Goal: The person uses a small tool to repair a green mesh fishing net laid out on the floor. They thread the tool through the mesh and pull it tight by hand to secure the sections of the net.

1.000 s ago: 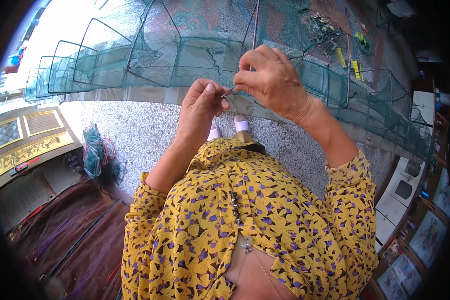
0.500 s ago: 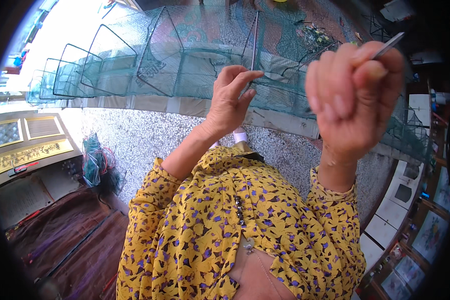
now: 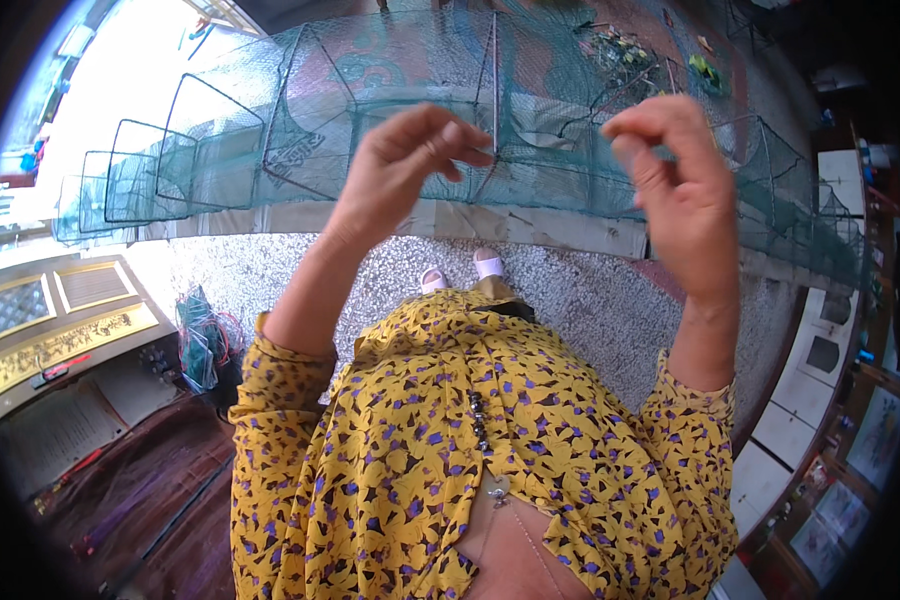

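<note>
A long green mesh net trap [image 3: 220,150] with dark rod frames stretches across in front of me. My left hand [image 3: 395,165] is raised over its near side, the thumb and index finger brought together in a pinch. Its fingertips are close to an upright metal rod [image 3: 495,90] of the net. Whatever they pinch is too small to make out. My right hand [image 3: 685,200] hangs to the right above the netting, apart from the left, with curled fingers and thumb and index tips close together. Motion smears its fingertips, and anything in them is hidden.
A pale strip [image 3: 560,225] runs under the net's near edge, above a speckled floor [image 3: 580,300]. Left stand a gold-trimmed cabinet [image 3: 65,345] and a bundle of green netting in plastic [image 3: 198,340]. White cabinets [image 3: 795,410] line the right. My feet in pale slippers [image 3: 488,264] are below the net.
My right hand has lowered and turned; the slim metal tool seen in it before no longer shows. My left hand has moved left and slightly up. The view has shifted a little.
</note>
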Action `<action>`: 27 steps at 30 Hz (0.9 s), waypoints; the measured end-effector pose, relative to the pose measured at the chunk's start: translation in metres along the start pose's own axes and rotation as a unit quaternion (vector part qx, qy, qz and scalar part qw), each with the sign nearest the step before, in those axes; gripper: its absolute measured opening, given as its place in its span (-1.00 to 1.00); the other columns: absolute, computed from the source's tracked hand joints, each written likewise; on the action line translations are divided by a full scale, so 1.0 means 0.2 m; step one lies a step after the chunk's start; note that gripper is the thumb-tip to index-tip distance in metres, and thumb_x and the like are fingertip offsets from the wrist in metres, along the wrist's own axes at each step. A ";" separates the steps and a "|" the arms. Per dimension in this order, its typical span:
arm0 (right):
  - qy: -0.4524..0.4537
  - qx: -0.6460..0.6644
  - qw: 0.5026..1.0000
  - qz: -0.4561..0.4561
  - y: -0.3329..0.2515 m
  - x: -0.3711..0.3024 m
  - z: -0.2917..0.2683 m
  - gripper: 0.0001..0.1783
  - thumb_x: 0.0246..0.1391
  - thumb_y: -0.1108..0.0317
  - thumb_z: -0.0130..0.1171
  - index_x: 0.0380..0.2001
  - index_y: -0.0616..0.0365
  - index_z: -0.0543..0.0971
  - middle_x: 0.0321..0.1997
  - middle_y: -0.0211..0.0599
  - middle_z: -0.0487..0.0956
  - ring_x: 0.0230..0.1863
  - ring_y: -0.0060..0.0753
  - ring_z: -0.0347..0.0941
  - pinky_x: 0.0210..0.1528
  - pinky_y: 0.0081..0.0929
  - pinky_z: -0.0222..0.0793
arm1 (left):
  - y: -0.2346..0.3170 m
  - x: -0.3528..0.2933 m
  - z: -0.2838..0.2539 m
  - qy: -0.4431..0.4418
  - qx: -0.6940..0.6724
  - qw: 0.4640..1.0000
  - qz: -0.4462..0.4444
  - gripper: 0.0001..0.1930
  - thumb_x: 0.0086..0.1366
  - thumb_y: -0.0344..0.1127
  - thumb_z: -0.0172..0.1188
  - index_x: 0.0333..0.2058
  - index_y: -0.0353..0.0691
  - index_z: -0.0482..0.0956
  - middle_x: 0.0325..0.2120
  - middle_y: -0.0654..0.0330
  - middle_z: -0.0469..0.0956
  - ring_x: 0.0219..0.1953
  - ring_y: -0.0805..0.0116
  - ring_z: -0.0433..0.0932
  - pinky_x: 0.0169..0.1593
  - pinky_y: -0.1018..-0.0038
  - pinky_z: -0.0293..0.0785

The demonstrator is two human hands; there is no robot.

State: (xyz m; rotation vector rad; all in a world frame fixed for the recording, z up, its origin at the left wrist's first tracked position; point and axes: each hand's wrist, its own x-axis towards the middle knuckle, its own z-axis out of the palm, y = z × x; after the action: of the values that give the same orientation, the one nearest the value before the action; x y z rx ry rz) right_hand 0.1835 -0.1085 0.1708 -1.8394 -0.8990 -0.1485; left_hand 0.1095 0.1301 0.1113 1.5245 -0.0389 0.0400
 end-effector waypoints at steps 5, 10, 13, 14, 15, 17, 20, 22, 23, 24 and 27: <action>-0.055 -0.019 0.996 0.065 0.10 -0.22 0.16 -0.87 -0.05 0.53 0.25 -0.35 0.22 0.58 -0.40 -0.32 0.48 -0.43 -0.40 0.46 -0.41 -0.55 0.38 | 0.07 0.11 -0.05 -0.051 0.137 0.989 -0.014 -0.82 0.40 -0.27 -0.01 -0.29 -0.22 0.49 -0.35 0.31 0.53 -0.37 0.63 0.51 -0.42 0.68 0.29; 0.009 -0.015 0.996 0.083 0.22 -0.31 0.36 -0.84 -0.12 0.57 0.27 -0.39 0.24 0.54 -0.42 -0.25 0.51 -0.45 -0.25 0.53 -0.43 -0.42 0.42 | 0.04 0.21 -0.05 -0.066 0.203 0.975 -0.059 -0.82 0.39 -0.26 0.03 -0.33 -0.21 0.51 -0.40 0.33 0.50 -0.45 0.64 0.44 -0.40 0.67 0.33; 0.074 -0.018 0.992 0.100 0.26 -0.32 0.43 -0.82 -0.12 0.57 0.28 -0.41 0.20 0.49 -0.43 -0.26 0.50 -0.46 -0.26 0.52 -0.44 -0.43 0.41 | -0.02 0.23 -0.05 -0.068 0.202 0.975 -0.057 -0.82 0.37 -0.27 0.05 -0.34 -0.25 0.53 -0.42 0.33 0.51 -0.46 0.63 0.43 -0.37 0.65 0.37; 0.087 -0.018 0.992 0.091 0.27 -0.32 0.45 -0.81 -0.12 0.57 0.29 -0.42 0.19 0.48 -0.44 -0.27 0.50 -0.47 -0.27 0.51 -0.45 -0.43 0.41 | -0.02 0.23 -0.04 -0.062 0.220 0.971 -0.065 -0.82 0.36 -0.29 0.07 -0.34 -0.26 0.53 -0.44 0.33 0.51 -0.46 0.62 0.42 -0.36 0.64 0.38; 0.100 -0.020 0.991 0.083 0.29 -0.31 0.46 -0.80 -0.12 0.57 0.29 -0.42 0.18 0.46 -0.45 -0.28 0.50 -0.48 -0.28 0.50 -0.45 -0.44 0.41 | -0.02 0.22 -0.03 -0.057 0.235 0.967 -0.073 -0.83 0.35 -0.30 0.08 -0.35 -0.28 0.54 -0.45 0.32 0.52 -0.47 0.62 0.42 -0.36 0.64 0.39; 0.126 -0.010 0.990 0.066 0.31 -0.31 0.49 -0.78 -0.13 0.57 0.30 -0.43 0.16 0.45 -0.46 -0.29 0.49 -0.49 -0.29 0.49 -0.47 -0.44 0.40 | -0.04 0.22 -0.01 -0.051 0.251 0.963 -0.086 -0.84 0.32 -0.33 0.11 -0.35 -0.30 0.55 -0.48 0.32 0.52 -0.48 0.61 0.43 -0.36 0.63 0.40; 0.158 0.020 0.986 0.040 0.31 -0.29 0.54 -0.78 -0.14 0.58 0.30 -0.45 0.15 0.45 -0.48 -0.30 0.49 -0.50 -0.30 0.48 -0.48 -0.45 0.38 | -0.04 0.20 0.01 -0.043 0.266 0.958 -0.096 -0.86 0.29 -0.36 0.14 -0.34 -0.32 0.55 -0.51 0.32 0.53 -0.50 0.60 0.44 -0.40 0.62 0.41; 0.170 0.023 0.985 0.032 0.31 -0.27 0.56 -0.77 -0.15 0.59 0.31 -0.45 0.14 0.46 -0.49 -0.30 0.49 -0.50 -0.31 0.47 -0.49 -0.46 0.38 | -0.04 0.20 0.03 -0.039 0.284 0.953 -0.098 -0.87 0.27 -0.37 0.16 -0.33 -0.33 0.55 -0.51 0.31 0.53 -0.51 0.59 0.45 -0.42 0.62 0.42; 0.171 0.022 0.985 0.029 0.31 -0.27 0.56 -0.78 -0.14 0.58 0.31 -0.44 0.14 0.47 -0.49 -0.31 0.49 -0.51 -0.32 0.48 -0.50 -0.46 0.38 | -0.04 0.19 0.04 -0.034 0.292 0.951 -0.093 -0.87 0.26 -0.37 0.17 -0.33 -0.33 0.55 -0.52 0.30 0.53 -0.52 0.59 0.45 -0.42 0.62 0.42; 0.173 0.020 0.984 0.025 0.32 -0.26 0.57 -0.79 -0.14 0.57 0.31 -0.43 0.13 0.49 -0.48 -0.31 0.50 -0.51 -0.32 0.48 -0.50 -0.47 0.39 | -0.04 0.19 0.04 -0.027 0.301 0.949 -0.087 -0.87 0.26 -0.36 0.17 -0.33 -0.33 0.54 -0.52 0.29 0.53 -0.52 0.58 0.45 -0.42 0.61 0.42; 0.145 -0.072 0.987 0.025 0.26 -0.26 0.55 -0.83 -0.12 0.49 0.31 -0.42 0.11 0.53 -0.49 -0.35 0.49 -0.47 -0.33 0.48 -0.47 -0.45 0.41 | -0.02 0.17 0.07 -0.016 0.314 0.945 -0.089 -0.87 0.25 -0.37 0.17 -0.32 -0.33 0.53 -0.53 0.26 0.53 -0.53 0.57 0.46 -0.44 0.60 0.41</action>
State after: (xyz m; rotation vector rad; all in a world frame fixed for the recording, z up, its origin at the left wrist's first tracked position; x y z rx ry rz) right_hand 0.1476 -0.0513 0.0576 -1.9097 -0.6517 -0.4474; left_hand 0.1433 0.1169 0.1098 2.1624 0.0965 -0.1292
